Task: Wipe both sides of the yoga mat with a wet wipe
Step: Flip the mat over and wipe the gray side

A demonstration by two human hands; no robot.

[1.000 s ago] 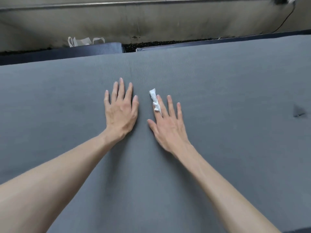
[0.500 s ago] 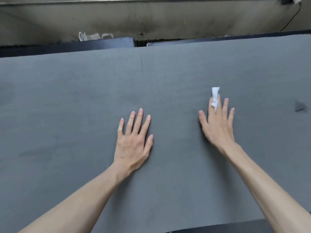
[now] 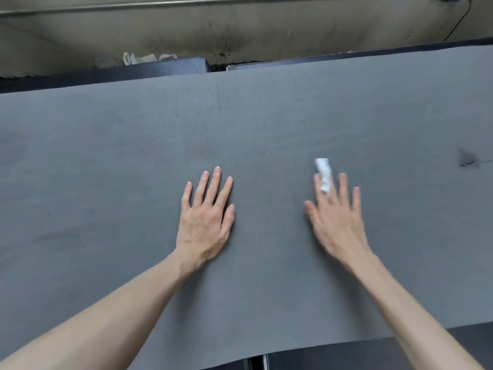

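Grey yoga mat (image 3: 133,156) mid-wipe, 1st side: right hand (image 3: 334,220) flat, wet wipe (image 3: 323,174) betw. fingers; left hand (image 3: 206,220) flat, bracing; next, probably sweep sideways

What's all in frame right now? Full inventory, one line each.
yoga mat: 1, grey, spread flat across most of the view, under both hands
wet wipe: 1, white, bunched between the right hand's index and middle fingers, sticking out past the fingertips
dark mark: 1, on the mat near its right edge; cannot tell what it is
dark pads: at least 2, navy-black, under the mat, showing past its far edge and at the near edge
white crumpled material: 1, behind the far-left pad, against the wall
wall: 1, stained beige-grey, along the top
cable: 1, black, top right corner
left hand: 1, flat on the mat, fingers straight
right hand: 1, blurred, flat on the mat, holds the wipe
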